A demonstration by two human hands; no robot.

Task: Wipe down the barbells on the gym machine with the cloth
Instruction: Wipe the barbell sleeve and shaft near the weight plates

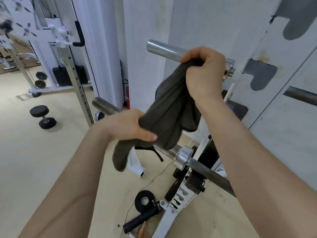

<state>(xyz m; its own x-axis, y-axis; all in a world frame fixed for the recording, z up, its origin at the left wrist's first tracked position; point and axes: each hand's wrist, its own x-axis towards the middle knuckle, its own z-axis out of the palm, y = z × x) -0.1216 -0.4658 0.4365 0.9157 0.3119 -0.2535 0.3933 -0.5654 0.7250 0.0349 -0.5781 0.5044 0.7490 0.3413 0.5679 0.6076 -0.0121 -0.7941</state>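
The dark grey cloth (171,109) and both hands cover most of the lower barbell's (205,166) thick end. Only its tip at far left and a short stretch beside the collar (182,158) show. To the right of the collar its thin shaft runs behind the right forearm and is lost.

Above the lower barbell, the right hand (204,73) is curled in a fist round the cloth's bunched top. It hides part of the upper barbell (164,49), and whether it touches that bar cannot be told.

The cloth hangs from this fist down across the lower barbell. The left hand (127,124) grips it there with the thumb laid over the front and the fingers hidden behind the folds. A loose tail drops below the lower barbell. Whether the cloth presses on that bar is unclear.

Left of the lower barbell a dumbbell (42,116) lies on the floor (34,160), and beneath it lies a weight plate (145,200).
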